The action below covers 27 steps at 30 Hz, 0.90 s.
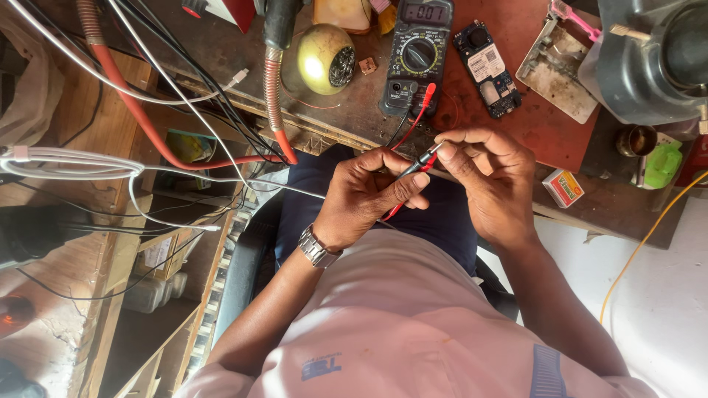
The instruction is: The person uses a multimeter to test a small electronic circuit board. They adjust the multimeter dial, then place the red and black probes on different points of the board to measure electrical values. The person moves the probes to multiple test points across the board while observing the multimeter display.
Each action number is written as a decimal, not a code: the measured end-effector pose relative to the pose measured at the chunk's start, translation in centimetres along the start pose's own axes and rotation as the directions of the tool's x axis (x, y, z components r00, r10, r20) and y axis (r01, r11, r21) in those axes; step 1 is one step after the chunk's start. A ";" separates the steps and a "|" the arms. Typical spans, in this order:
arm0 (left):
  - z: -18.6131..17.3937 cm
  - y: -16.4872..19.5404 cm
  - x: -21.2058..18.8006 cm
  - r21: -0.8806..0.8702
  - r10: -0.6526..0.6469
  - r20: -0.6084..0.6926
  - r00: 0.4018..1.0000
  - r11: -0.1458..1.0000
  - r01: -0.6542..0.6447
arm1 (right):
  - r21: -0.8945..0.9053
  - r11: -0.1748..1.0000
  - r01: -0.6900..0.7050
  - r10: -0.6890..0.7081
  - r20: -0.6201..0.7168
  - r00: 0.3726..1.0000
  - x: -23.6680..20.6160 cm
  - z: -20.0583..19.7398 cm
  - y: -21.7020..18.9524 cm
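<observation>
From the head camera, your left hand [369,193] is closed around the black and red test probes [417,165], pinching them between thumb and forefinger just over your lap, at the near edge of the workbench [221,51]. Your right hand [490,173] has its fingertips narrowed onto the metal tip end of the same probes. They look light, thin and stiff, with springy leads trailing back to the multimeter [417,55]; I judge the plastic barrels to be the place to hold, not the sharp tips or the wires.

On the red mat [546,125] to the right of the meter lies a bare phone circuit board [487,70] carrying a white rectangular label. A small red and yellow box [563,187] sits at the mat's near corner, just beside your right hand. A green packet [662,163] lies further right.
</observation>
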State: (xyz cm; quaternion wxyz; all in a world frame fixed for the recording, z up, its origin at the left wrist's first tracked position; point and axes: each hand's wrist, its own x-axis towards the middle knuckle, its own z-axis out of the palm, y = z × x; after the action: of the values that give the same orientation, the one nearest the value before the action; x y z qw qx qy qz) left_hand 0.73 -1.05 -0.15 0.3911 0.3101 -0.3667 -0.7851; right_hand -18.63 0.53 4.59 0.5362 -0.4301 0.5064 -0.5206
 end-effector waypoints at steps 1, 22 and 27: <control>0.0 0.0 0.0 -0.001 0.007 -0.003 1.000 1.000 -0.007 | -0.007 1.000 -0.002 0.002 -0.006 1.000 0.0 0.0 0.0; 0.8 -1.7 -0.3 -0.083 0.078 -0.082 0.994 0.993 -0.085 | -0.197 0.979 0.057 -0.085 -0.135 0.987 0.3 0.0 0.6; 0.1 -1.0 0.4 -0.039 0.133 -0.204 0.970 0.989 -0.144 | -0.378 0.901 0.212 -0.248 -0.049 0.968 2.0 -0.4 0.5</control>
State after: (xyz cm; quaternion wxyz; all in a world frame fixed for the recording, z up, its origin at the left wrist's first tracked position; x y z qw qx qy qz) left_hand 0.05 -0.91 -0.97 0.4881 0.3509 -0.3247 -0.7302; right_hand -19.11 -1.42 3.88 0.3555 -0.5547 0.5661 -0.4954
